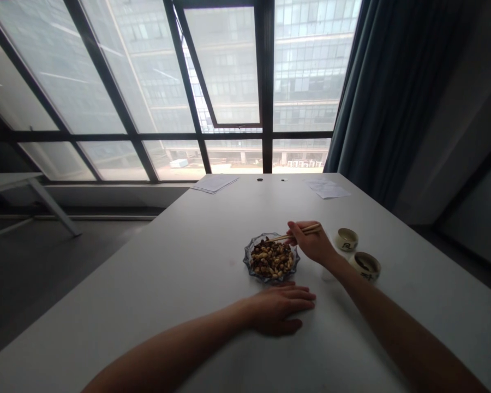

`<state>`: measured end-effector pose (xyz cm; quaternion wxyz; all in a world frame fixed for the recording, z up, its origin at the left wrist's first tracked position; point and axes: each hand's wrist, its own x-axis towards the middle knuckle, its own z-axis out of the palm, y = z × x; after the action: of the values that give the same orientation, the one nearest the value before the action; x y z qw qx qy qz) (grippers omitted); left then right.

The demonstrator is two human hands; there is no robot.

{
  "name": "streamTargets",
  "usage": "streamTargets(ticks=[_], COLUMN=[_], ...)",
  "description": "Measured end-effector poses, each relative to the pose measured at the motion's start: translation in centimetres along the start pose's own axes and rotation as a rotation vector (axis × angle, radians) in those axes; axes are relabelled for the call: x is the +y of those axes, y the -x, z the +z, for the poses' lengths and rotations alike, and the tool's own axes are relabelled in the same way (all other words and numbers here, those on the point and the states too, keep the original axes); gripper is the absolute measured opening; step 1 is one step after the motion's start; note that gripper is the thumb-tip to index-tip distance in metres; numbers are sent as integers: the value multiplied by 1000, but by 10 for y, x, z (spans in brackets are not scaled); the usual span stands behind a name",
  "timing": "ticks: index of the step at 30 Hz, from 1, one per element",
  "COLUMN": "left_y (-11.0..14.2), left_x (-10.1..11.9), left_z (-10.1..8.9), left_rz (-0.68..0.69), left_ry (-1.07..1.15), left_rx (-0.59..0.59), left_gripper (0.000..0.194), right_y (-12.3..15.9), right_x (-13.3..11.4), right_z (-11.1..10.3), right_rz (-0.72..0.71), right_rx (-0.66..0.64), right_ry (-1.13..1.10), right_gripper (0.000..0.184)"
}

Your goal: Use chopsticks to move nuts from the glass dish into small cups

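My right hand grips a pair of chopsticks, whose tips reach over the far part of a scalloped glass bowl. Inside the bowl lies a heap of mixed nuts, brown and pale. Whether the tips pinch a piece is too small to tell. My left hand rests flat on the table just in front of the bowl, its fingers stretched to the right and holding nothing. Beyond my right wrist stand two small ceramic cups, a farther cup and a nearer cup, both with dark characters.
Something clear, partly hidden by my right forearm, stands beside the cups. Papers lie at the far left of the white table, and more sheets at the far right. Windows and a dark curtain stand behind.
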<state>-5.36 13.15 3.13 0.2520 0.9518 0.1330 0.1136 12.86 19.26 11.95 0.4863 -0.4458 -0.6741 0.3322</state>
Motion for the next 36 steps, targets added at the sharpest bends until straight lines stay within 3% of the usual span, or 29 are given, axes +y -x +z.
streamTargets(ticks=[9, 14, 17, 20, 25, 30, 36], left_y=[1, 1, 1, 1, 1, 1, 2], left_x=[-1, 0, 2, 2, 3, 4, 3], left_z=[1, 0, -1, -1, -2, -3, -1], left_rz=[13, 7, 1, -8, -5, 6, 4], left_ry=[-9, -3, 3, 10, 11, 6, 14], left_rx=[14, 7, 2, 2, -2, 1, 14], left_gripper=[57, 57, 57, 58, 58, 58, 57], right_y=[3, 1, 0, 1, 5, 4, 3], right_x=[-41, -37, -37, -40, -38, -16, 3], right_z=[-85, -104, -102, -90, -51, -15, -3], right_rz=[76, 70, 64, 37, -8, -63, -81], right_rx=[213, 205, 211, 193, -67, -155, -162], right_ry=[191, 489, 490, 334, 81, 83, 103], right_gripper=[44, 37, 37, 38, 42, 40, 42])
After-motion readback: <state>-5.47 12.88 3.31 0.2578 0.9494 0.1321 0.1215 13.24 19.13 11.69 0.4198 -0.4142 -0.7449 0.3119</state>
